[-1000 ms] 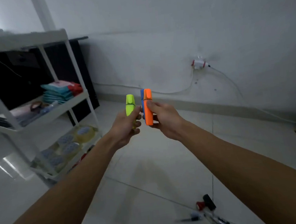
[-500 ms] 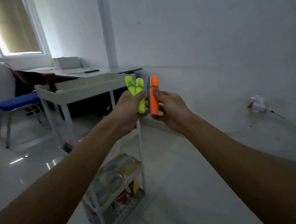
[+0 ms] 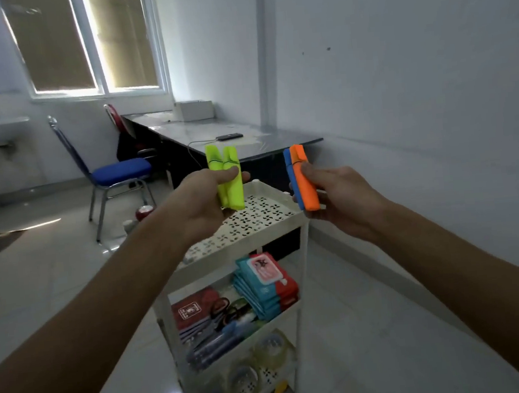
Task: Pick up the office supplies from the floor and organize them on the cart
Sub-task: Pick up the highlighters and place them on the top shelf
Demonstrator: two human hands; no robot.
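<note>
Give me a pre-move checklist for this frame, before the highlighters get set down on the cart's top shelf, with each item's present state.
1. Left hand has a firm hold on the two yellow highlighters: ok, fingers wrapped around both.
2. Right hand holds the orange highlighter and the blue highlighter together: ok.
3. Top shelf of the cart has bare space for them: ok, the perforated tray shows nothing on it where visible.
4. Hands are over the top shelf: ok for the left; the right is at its far right corner.
5. Highlighter caps are on: cannot tell.
6. Middle shelf has free room: not ok, crowded with packs and scissors.
</note>
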